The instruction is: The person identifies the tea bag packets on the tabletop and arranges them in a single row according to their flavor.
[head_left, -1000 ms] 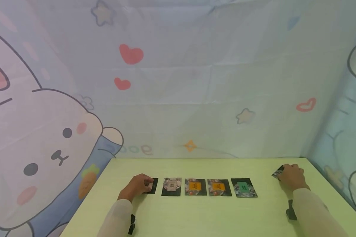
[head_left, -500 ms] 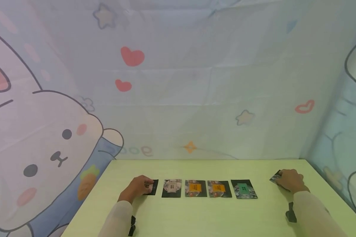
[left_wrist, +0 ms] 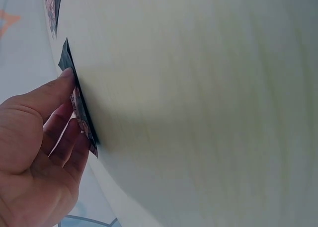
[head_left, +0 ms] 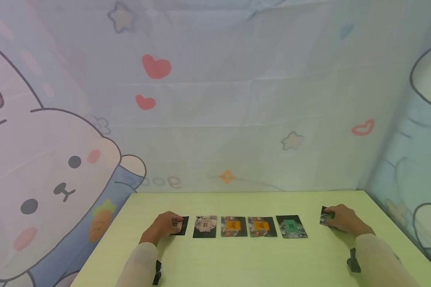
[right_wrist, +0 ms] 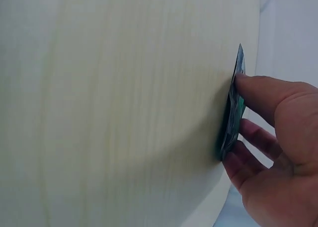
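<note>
Several flat square sachets lie on the table in a row. At its left end, my left hand (head_left: 163, 227) holds a dark sachet with a pinkish label (head_left: 181, 225), thumb and fingers at its edges; the left wrist view shows this sachet (left_wrist: 82, 110) lying almost flat. Beside it is a sachet with a beige label (head_left: 205, 226), followed by two sachets with orange labels (head_left: 233, 226) (head_left: 261, 226) and one with a green label (head_left: 291, 226). Farther right, my right hand (head_left: 346, 220) grips a dark and green sachet (head_left: 325, 215) between thumb and fingers.
The pale yellow table (head_left: 251, 259) ends at a fabric backdrop (head_left: 215, 151) printed with a rabbit, hearts and stars. Another backdrop panel (head_left: 409, 167) stands along the right side. Both forearms come in from the front edge.
My right hand has moved left with its sachet, which has turned from slanted to nearly square with the row. The left hand and the other sachets stay put; the head view has shifted slightly.
</note>
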{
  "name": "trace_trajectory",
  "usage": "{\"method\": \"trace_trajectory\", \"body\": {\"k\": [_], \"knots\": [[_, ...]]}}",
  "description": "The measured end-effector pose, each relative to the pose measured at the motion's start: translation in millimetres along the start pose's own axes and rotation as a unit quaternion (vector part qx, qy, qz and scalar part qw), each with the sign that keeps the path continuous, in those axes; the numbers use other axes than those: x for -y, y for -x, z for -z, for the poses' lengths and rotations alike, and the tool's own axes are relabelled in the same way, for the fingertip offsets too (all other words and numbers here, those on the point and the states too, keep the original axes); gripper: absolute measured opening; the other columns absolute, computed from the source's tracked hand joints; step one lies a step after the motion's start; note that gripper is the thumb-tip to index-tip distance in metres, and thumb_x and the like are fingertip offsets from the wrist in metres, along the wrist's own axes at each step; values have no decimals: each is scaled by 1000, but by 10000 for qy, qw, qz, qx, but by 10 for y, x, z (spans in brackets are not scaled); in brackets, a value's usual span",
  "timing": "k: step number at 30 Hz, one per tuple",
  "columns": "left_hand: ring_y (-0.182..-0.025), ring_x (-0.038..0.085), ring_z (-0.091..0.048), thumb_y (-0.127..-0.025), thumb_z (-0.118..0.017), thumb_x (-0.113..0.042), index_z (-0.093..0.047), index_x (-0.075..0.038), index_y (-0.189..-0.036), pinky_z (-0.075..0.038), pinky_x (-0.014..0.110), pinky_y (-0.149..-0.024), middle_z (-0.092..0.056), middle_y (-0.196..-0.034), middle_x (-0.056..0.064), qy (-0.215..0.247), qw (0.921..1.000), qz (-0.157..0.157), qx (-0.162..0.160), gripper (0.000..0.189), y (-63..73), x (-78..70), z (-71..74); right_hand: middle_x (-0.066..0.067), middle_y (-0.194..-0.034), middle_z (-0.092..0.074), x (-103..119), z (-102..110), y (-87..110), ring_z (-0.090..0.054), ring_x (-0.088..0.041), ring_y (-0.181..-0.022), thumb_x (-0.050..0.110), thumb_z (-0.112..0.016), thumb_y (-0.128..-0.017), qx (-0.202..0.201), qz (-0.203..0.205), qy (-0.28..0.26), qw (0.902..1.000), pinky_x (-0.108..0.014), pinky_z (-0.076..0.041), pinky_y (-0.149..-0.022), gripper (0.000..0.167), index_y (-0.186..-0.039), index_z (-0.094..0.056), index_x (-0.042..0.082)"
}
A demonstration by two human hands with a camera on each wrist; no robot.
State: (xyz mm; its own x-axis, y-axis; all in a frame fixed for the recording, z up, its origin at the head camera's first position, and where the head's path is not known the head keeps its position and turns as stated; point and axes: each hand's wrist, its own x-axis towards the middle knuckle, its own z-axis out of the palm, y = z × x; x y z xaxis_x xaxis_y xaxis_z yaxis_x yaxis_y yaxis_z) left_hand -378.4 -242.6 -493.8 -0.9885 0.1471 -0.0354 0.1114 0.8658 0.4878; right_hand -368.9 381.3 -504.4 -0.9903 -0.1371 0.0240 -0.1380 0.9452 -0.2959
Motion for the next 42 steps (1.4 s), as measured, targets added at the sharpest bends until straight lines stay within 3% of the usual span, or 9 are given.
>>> {"method": "trace_trajectory", "body": {"k": [7, 16, 31, 42], "knots": [[-124, 39, -62, -90, -77, -8, -75, -12, -124, -55, 53, -99, -63, -137, 17, 23, 10000, -26, 18, 34, -28, 13, -6, -40, -129, -53, 62, -35, 32, -52, -60, -118, 11, -72, -85, 123, 326, -569, 9978, -67, -48, -96, 47, -128, -64, -8], [-125, 40, -60, -90, -77, -7, -75, -12, -123, -54, 54, -100, -63, -137, 18, -15, 10000, -71, 7, 34, -43, 16, -13, -31, -131, -55, 199, -59, 50, -54, -53, -121, 6, -74, -84, 328, 546, -1005, 9929, -64, -48, -98, 44, -127, -68, -2], [-130, 41, -57, -90, -77, -9, -75, -13, -123, -49, 57, -106, -63, -138, 18, -51, 9999, 91, 36, 34, -81, -7, 5, -25, -132, -56, 329, -68, 71, -54, -49, -122, 8, -77, -81, 477, 586, -1102, 9910, -65, -47, -99, 46, -126, -70, 3], [-129, 43, -57, -89, -78, -9, -75, -13, -123, -49, 58, -105, -63, -136, 19, -324, 9994, -10, 103, 34, -84, -27, 29, -26, -134, -54, 338, -121, 72, -51, -52, -126, 10, -79, -83, 517, 646, -1062, 9909, -68, -44, -102, 46, -128, -69, 4]]}}
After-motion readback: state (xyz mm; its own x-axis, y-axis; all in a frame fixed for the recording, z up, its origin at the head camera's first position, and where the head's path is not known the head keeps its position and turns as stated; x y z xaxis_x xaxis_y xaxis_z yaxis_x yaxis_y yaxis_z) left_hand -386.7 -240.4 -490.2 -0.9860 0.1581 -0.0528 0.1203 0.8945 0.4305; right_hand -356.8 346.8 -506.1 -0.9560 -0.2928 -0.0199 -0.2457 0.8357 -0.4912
